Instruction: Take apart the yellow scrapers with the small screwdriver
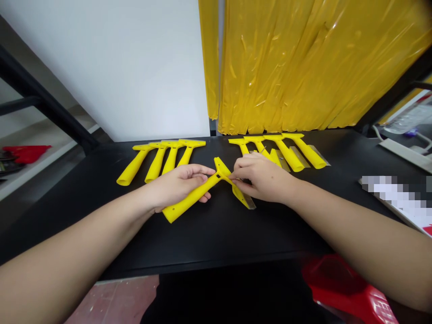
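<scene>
My left hand (184, 182) is closed around the handle of a yellow scraper (195, 198), held at a slant above the black table. The scraper's wide head points away to the right, with a strip of metal blade (249, 201) along its edge. My right hand (263, 175) is pinched at the middle of that head, fingertips touching the plastic. Something thin and dark shows between its fingers, too small to name. Behind my left hand lies a row of several yellow scrapers (157, 164). More yellow scrapers (286, 153) lie behind my right hand, partly covered by it.
The black table (168, 252) ends in a front edge close to me. At its back stand a white panel (145, 67) and yellow plastic sheeting (286, 67). A white sheet or box (401, 198) lies at the right. Below the right arm is a red object (340, 283).
</scene>
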`<state>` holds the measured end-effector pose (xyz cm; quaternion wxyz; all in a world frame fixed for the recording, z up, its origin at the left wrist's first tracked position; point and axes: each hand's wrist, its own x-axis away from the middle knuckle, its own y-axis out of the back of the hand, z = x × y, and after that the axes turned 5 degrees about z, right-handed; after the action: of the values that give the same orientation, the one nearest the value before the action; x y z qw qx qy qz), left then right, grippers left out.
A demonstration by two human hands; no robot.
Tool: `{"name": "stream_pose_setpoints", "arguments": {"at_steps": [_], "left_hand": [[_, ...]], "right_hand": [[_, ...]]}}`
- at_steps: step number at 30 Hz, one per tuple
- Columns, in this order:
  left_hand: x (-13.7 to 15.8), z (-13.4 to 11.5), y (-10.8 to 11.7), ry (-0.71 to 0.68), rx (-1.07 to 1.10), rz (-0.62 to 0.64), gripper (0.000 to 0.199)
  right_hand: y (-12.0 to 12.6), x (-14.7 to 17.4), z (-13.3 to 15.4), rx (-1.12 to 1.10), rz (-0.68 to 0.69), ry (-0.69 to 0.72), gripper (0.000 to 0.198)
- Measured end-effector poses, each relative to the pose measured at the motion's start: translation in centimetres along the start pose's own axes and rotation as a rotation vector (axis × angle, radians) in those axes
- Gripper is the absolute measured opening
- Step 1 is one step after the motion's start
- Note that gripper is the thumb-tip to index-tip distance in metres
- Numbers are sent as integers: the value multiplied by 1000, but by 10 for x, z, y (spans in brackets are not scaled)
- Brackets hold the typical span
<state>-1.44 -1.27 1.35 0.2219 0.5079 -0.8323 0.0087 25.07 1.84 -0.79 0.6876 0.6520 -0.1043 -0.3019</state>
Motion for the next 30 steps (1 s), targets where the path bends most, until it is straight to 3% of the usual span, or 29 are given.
{"name": "stream_pose_setpoints", "arguments": {"at_steps": [8,14,20,25,30], "left_hand": [[0,-3,-1,12,149,-39,32],[1,-2,-1,-186,82,-129,27],[0,6,3,-352,-247,-142,29],[3,14,1,-493,-593,-244,32],[6,12,-4,-435,-684,-163,40]], "right_hand": [[2,4,-6,-73,-57,-20,24],[13,7,-8,-28,-108,-90,12],[35,15,19,-29,156,-281,12],[29,13,46,121,308,-352,31],[23,10,53,158,359,-431,21]]}}
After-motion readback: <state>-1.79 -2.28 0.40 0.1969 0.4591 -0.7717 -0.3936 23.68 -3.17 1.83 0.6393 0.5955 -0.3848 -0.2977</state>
